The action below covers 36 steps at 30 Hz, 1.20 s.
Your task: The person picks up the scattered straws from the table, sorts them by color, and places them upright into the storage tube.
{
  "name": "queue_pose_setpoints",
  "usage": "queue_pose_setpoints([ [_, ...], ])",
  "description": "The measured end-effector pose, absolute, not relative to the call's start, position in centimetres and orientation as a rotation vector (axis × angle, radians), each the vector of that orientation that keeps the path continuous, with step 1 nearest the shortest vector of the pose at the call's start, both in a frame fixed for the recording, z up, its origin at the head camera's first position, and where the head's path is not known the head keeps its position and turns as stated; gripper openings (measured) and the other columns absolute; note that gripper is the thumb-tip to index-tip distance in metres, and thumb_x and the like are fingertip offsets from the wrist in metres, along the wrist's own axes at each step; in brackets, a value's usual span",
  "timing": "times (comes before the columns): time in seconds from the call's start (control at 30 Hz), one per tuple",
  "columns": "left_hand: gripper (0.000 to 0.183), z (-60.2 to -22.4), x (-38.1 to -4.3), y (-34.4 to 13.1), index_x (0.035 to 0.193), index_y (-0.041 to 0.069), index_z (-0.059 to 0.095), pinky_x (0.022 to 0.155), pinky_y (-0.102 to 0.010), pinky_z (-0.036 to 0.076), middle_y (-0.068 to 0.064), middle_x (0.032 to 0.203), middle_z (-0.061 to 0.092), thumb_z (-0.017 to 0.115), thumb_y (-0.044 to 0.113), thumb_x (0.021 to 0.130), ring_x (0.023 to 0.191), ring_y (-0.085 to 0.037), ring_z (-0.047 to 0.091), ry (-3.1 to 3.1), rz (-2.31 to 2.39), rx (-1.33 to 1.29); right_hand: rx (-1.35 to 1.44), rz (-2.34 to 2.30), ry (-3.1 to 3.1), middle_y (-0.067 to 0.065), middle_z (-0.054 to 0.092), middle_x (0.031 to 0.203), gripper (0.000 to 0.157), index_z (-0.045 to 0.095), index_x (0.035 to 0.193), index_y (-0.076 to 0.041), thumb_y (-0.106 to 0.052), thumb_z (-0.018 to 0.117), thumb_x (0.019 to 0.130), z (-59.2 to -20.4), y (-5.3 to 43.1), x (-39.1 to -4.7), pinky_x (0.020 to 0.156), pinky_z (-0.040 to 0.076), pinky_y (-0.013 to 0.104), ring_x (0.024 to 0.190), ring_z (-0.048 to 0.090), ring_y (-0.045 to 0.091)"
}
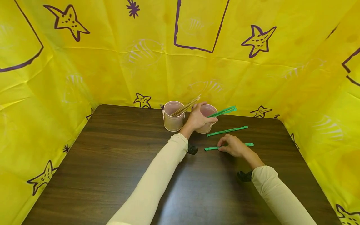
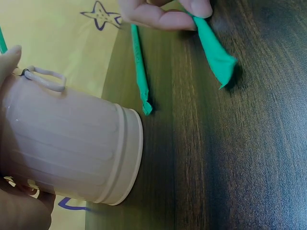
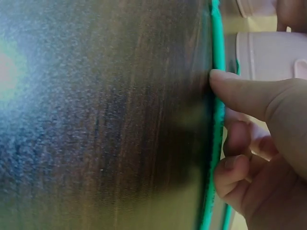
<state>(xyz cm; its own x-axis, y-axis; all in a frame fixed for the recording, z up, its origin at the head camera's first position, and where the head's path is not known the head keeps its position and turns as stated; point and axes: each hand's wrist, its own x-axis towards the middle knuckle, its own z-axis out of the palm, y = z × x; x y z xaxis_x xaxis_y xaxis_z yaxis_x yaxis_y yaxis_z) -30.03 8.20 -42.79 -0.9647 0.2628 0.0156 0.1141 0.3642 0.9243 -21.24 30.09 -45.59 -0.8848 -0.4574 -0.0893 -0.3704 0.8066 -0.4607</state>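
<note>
My left hand [image 1: 197, 118] grips the right-hand pink pail [image 1: 203, 130] around its upper part. Out of that pail lean green wrapped straws [image 1: 227, 110], pointing right. In the left wrist view the pail [image 2: 72, 143] appears sideways, its small handle near my thumb. My right hand [image 1: 234, 146] pinches a green wrapped straw [image 1: 211, 148] near its middle, between thumb and fingers, low at the table. The right wrist view shows this straw [image 3: 218, 43] at my thumb tip. Another green wrapped straw [image 1: 227, 131] lies just behind it, apart from both hands.
A second pink pail [image 1: 172, 123] stands to the left of the gripped one, with several gold-brown wrapped sticks [image 1: 184, 107] leaning in it. The dark wooden table [image 1: 112, 156] is bordered by a yellow cloth [image 1: 112, 72] with drawn starfish and fish.
</note>
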Motion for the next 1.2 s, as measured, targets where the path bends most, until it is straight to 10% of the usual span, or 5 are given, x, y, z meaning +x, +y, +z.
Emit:
queue_pose_setpoints([
  [0.37, 0.098, -42.7, -30.1, 7.9, 0.155, 0.026, 0.037, 0.112, -0.054, 0.044, -0.008, 0.159, 0.034, 0.088, 0.051, 0.075, 0.138, -0.035, 0.048, 2.477, 1.663, 0.343, -0.601, -0.781, 2.756, 0.0, 0.073, 0.103, 0.006, 0.07, 0.102, -0.017, -0.02, 0.069, 0.098, -43.0, 30.3, -20.3, 0.086, 0.053, 0.039, 0.1, 0.066, 0.02],
  [0.8, 0.098, -43.0, -30.1, 8.4, 0.155, 0.024, 0.038, 0.113, -0.054, 0.044, -0.009, 0.159, 0.034, 0.089, 0.049, 0.075, 0.14, -0.037, 0.047, 2.467, 1.683, 0.363, -0.505, -1.165, 2.745, 0.005, 0.062, 0.089, 0.026, 0.069, 0.127, -0.022, -0.029, 0.063, 0.102, -36.4, 31.2, -19.6, 0.057, 0.048, 0.029, 0.065, 0.053, 0.021],
  [1.2, 0.097, -42.9, -30.1, 8.2, 0.154, 0.025, 0.038, 0.112, -0.053, 0.045, -0.009, 0.157, 0.034, 0.089, 0.049, 0.075, 0.137, -0.036, 0.048, 2.469, 1.69, 0.36, -0.478, -2.537, 2.357, 0.0, 0.07, 0.085, 0.015, 0.067, 0.108, -0.003, 0.001, 0.069, 0.093, -31.7, 28.8, -20.0, 0.047, 0.038, 0.024, 0.048, 0.042, 0.015],
])
